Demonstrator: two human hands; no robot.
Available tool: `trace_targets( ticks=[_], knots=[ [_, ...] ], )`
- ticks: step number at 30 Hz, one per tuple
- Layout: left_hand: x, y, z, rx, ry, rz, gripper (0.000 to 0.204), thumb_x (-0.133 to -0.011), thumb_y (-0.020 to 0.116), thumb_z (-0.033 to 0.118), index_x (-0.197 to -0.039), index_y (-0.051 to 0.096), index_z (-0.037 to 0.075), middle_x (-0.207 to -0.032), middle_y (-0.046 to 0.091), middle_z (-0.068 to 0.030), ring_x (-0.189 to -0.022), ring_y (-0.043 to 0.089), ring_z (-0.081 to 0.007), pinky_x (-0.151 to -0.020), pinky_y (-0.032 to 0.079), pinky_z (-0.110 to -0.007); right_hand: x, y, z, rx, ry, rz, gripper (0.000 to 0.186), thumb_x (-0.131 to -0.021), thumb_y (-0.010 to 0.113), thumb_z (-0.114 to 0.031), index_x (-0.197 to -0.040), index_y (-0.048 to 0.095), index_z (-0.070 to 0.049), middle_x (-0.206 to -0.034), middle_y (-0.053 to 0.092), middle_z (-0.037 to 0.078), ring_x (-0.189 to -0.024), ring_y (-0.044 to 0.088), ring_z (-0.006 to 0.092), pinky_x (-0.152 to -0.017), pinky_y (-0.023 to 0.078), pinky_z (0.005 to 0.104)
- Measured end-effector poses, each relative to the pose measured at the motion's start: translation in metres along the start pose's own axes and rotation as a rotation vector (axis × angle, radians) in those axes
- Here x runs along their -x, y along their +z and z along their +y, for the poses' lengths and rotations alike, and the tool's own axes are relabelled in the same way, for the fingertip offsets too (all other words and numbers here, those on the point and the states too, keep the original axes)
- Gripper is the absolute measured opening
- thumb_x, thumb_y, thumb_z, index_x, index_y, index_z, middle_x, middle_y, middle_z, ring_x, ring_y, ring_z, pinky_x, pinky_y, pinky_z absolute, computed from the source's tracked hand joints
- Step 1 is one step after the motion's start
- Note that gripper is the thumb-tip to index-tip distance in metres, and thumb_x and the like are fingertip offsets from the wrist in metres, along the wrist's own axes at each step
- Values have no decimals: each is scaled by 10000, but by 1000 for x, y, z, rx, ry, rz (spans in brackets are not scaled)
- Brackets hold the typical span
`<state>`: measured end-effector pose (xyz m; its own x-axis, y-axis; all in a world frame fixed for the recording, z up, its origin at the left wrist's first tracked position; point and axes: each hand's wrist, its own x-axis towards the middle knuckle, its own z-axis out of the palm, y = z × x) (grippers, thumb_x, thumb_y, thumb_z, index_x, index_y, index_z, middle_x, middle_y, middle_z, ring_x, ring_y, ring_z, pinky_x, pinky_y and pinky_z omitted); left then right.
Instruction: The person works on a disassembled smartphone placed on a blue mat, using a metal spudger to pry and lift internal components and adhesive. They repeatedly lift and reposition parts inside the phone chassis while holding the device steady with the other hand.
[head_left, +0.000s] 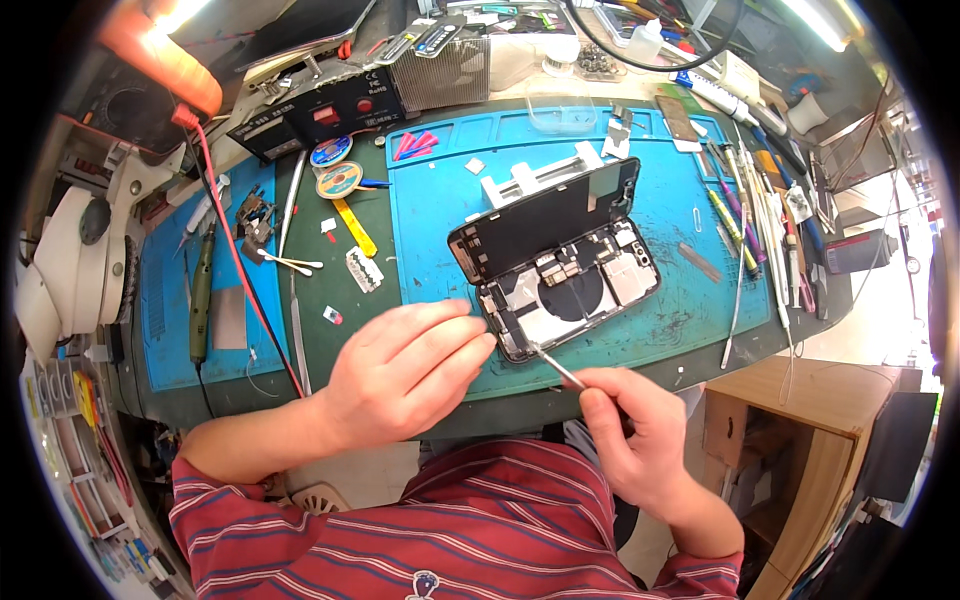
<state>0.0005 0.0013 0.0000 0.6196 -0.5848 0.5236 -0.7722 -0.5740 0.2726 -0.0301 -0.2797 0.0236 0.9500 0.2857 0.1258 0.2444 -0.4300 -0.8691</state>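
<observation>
An opened smartphone (596, 272) lies on the blue work mat, tilted a little. Its body shows metal parts and a round black coil. The dark screen half (545, 222) is folded up and leans back on a white stand (535, 178). My left hand (405, 375) is at the phone's lower left corner, fingers curled and pressed together; what they hold, if anything, is hidden. In my right hand (635, 425) is a slim metal tool (560, 369), pinched between thumb and fingers, its tip at the phone's near edge. Whether it is tweezers or a pick cannot be made out.
Left of the phone lie a razor blade (365, 271), cotton swabs (291, 262), a yellow strip (355, 228) and solder wick spools (339, 180). A green pen-shaped tool (203, 295) and a red cable (235, 225) are farther left. Several screwdrivers and tweezers (741, 300) lie right.
</observation>
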Motion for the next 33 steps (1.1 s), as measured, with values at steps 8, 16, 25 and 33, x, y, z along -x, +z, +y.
trace_targets(
  ticks=[8, 16, 25, 33],
  knots=[
    [-18, -25, 63, 876, -491, -263, 365, -1164, 573, 181, -1439, 686, -32, -1438, 719, -184, -1364, 672, -307, -1157, 522, -420, 47, 26, -6, -1140, 362, -203, 226, -1207, 538, -171, -1370, 569, -18, -863, 644, 39, -737, 543, 68, -666, 432, 231],
    [-15, 75, 147, 1701, -792, 147, 333, -1216, 456, 147, -1293, 722, -37, -1381, 753, -149, -1205, 703, -183, -1083, 565, -340, 101, 35, 14, -1207, 330, 26, 230, -1210, 517, -209, -1318, 605, -25, -754, 501, -23, -631, 418, 82, -574, 332, 259],
    [-42, 115, 201, 1676, -838, 155, 316, -1208, 476, 182, -1166, 716, -20, -914, 632, -18, -989, 707, -165, -880, 582, -323, 156, 54, 45, -732, 122, 481, 217, -1215, 518, -167, -1292, 644, -9, -1054, 672, -16, -887, 624, 59, -758, 506, 217],
    [-52, 132, 217, 1621, -869, 134, 320, -1211, 463, 190, -1201, 704, -21, -742, 510, 15, -758, 687, -169, -742, 579, -331, 171, 48, 53, -292, 98, 556, 261, -1203, 481, -139, -1262, 659, 43, -1060, 759, 91, -958, 732, 155, -843, 571, 289]
  ],
)
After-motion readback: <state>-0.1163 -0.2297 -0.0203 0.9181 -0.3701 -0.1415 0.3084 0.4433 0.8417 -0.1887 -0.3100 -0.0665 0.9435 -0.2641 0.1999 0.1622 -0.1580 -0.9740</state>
